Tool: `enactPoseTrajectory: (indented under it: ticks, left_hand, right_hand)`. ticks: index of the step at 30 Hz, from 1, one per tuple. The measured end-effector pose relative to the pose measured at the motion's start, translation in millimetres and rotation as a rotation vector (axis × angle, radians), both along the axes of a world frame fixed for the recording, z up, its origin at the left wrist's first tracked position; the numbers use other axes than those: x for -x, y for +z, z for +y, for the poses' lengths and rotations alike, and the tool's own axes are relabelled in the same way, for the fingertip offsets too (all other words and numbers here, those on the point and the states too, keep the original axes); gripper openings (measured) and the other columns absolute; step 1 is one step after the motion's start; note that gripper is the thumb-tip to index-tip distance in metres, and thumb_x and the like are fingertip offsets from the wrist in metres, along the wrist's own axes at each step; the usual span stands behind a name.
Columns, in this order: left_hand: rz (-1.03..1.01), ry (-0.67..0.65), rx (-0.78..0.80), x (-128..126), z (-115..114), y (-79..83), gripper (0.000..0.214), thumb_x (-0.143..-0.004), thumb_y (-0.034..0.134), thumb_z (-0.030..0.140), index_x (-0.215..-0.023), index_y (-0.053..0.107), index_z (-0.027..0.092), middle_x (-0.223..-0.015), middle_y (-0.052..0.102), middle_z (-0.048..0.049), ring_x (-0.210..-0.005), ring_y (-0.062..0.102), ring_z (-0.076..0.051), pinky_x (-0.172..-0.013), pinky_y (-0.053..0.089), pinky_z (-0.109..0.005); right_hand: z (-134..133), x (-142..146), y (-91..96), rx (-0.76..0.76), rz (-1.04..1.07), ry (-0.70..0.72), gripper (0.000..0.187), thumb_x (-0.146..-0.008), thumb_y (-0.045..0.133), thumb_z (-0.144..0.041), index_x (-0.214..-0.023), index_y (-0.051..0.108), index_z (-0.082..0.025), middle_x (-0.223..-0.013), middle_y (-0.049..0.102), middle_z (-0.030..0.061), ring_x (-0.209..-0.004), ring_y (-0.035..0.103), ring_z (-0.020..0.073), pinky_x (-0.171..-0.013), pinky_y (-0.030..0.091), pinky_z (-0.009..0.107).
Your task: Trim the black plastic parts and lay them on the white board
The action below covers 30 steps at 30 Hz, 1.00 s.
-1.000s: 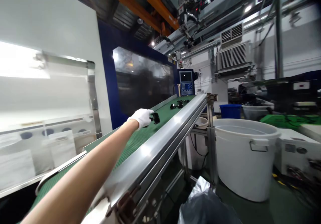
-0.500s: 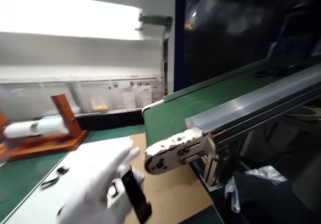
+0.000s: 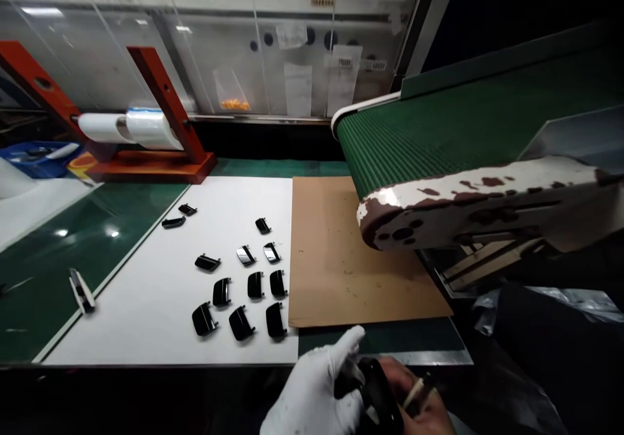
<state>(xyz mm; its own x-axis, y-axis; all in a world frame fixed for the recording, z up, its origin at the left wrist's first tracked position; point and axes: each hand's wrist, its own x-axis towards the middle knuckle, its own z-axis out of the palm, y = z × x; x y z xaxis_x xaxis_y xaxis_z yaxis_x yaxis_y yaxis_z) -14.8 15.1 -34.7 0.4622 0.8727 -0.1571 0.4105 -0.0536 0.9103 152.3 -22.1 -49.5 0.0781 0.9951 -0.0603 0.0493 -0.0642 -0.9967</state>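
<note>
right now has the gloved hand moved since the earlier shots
Yes, back toward the person: the gloved left hand, over the white sheet earlier, now sits below the sheet's near edge, at a black plastic part.

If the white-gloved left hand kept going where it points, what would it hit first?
The left hand likely meets the brown cardboard sheet first, just past the green mat strip, though depth is hard to judge.

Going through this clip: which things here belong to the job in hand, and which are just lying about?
Part of the job:
gloved left hand
bare right hand
black plastic part between the hands
slim tool in the right hand
rows of black plastic parts on the white sheet

Seemingly just lying about:
brown cardboard sheet
green conveyor belt
film roll
blue tray
</note>
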Motion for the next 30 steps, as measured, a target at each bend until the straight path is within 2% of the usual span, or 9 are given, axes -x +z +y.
enactPoseTrajectory:
  ticks: [3,6,9,11,13,18,22,26,30]
  left_hand:
    - [0.003,0.015,0.022,-2.1,3.3,17.4,0.060,-0.080,0.062,0.030,-0.137,0.046,0.029,-0.104,0.069,-0.0046,-0.101,0.064,-0.024,-0.095,0.050,-0.036]
    - [-0.044,0.001,-0.025,3.5,6.2,23.5,0.062,-0.083,0.062,0.032,-0.140,0.040,0.031,-0.116,0.065,-0.0037,-0.108,0.061,-0.023,-0.099,0.048,-0.035]
    - [-0.007,0.016,-0.083,17.0,7.0,20.5,0.067,-0.083,0.064,0.042,-0.142,0.033,0.036,-0.134,0.055,-0.0029,-0.123,0.052,-0.025,-0.106,0.043,-0.039]
    - [0.049,0.023,-0.092,22.9,6.9,18.5,0.080,-0.077,0.070,0.048,-0.144,0.028,0.036,-0.142,0.047,-0.0050,-0.130,0.044,-0.029,-0.109,0.039,-0.044]
    - [0.057,0.023,-0.091,21.5,6.2,18.2,0.094,-0.068,0.076,0.053,-0.145,0.026,0.033,-0.145,0.044,-0.0080,-0.132,0.042,-0.033,-0.109,0.038,-0.047]
    - [-0.055,-0.029,-0.096,-3.3,1.8,15.7,0.103,-0.059,0.082,0.052,-0.144,0.027,0.031,-0.136,0.053,-0.0085,-0.121,0.053,-0.033,-0.101,0.047,-0.042]
    - [0.054,0.010,-0.079,-14.9,0.5,13.0,0.101,-0.063,0.081,0.047,-0.145,0.026,0.029,-0.125,0.061,-0.0096,-0.109,0.060,-0.032,-0.094,0.051,-0.042]
    - [0.206,-0.110,-0.127,-13.6,6.6,19.8,0.089,-0.071,0.075,0.031,-0.144,0.026,0.023,-0.119,0.063,-0.0121,-0.105,0.061,-0.032,-0.092,0.050,-0.045]
    - [0.253,-0.215,-0.279,-10.4,14.4,24.0,0.088,-0.073,0.070,0.013,-0.144,0.020,0.027,-0.132,0.054,-0.0122,-0.114,0.056,-0.030,-0.096,0.046,-0.045]
  right_hand:
    - [-0.8,-2.6,-0.1,0.075,0.039,0.002,0.013,-0.072,0.073,-0.038,-0.075,0.076,-0.026,-0.086,0.071,0.0065,-0.084,0.064,0.0269,-0.072,0.050,0.031]
    - [-4.8,-3.9,-5.2,0.161,0.254,-0.184,0.022,-0.064,0.081,-0.035,-0.081,0.074,-0.024,-0.073,0.068,0.0032,-0.063,0.060,0.0189,-0.058,0.049,0.027]
    - [-7.7,-5.4,-11.8,0.219,0.395,-0.338,0.024,-0.062,0.083,-0.036,-0.077,0.070,-0.022,-0.047,0.050,-0.0057,-0.039,0.038,0.0075,-0.038,0.034,0.019]
    - [-7.5,-6.3,-13.0,0.253,0.423,-0.356,0.022,-0.064,0.081,-0.035,-0.068,0.065,-0.020,-0.041,0.041,-0.0086,-0.036,0.027,0.0042,-0.034,0.026,0.016]
    - [-6.5,-6.1,-11.1,0.279,0.445,-0.354,0.025,-0.065,0.080,-0.036,-0.064,0.063,-0.018,-0.041,0.040,-0.0088,-0.036,0.024,0.0029,-0.034,0.024,0.016]
    - [-7.4,-0.7,-4.9,0.306,0.484,-0.338,0.025,-0.062,0.082,-0.036,-0.066,0.066,-0.018,-0.040,0.038,-0.0090,-0.036,0.024,0.0025,-0.035,0.024,0.017]
    - [-11.7,0.4,-6.6,0.270,0.484,-0.360,0.027,-0.063,0.082,-0.040,-0.074,0.069,-0.020,-0.043,0.047,-0.0060,-0.035,0.028,0.0032,-0.036,0.025,0.018]
    - [-13.3,2.0,-2.4,0.242,0.436,-0.378,0.032,-0.053,0.088,-0.037,-0.078,0.072,-0.024,-0.041,0.046,-0.0072,-0.035,0.034,0.0062,-0.036,0.030,0.020]
    - [-8.8,10.5,13.5,0.235,0.395,-0.466,0.037,-0.051,0.087,-0.045,-0.081,0.075,-0.028,-0.061,0.065,-0.0005,-0.042,0.042,0.0102,-0.036,0.034,0.022]
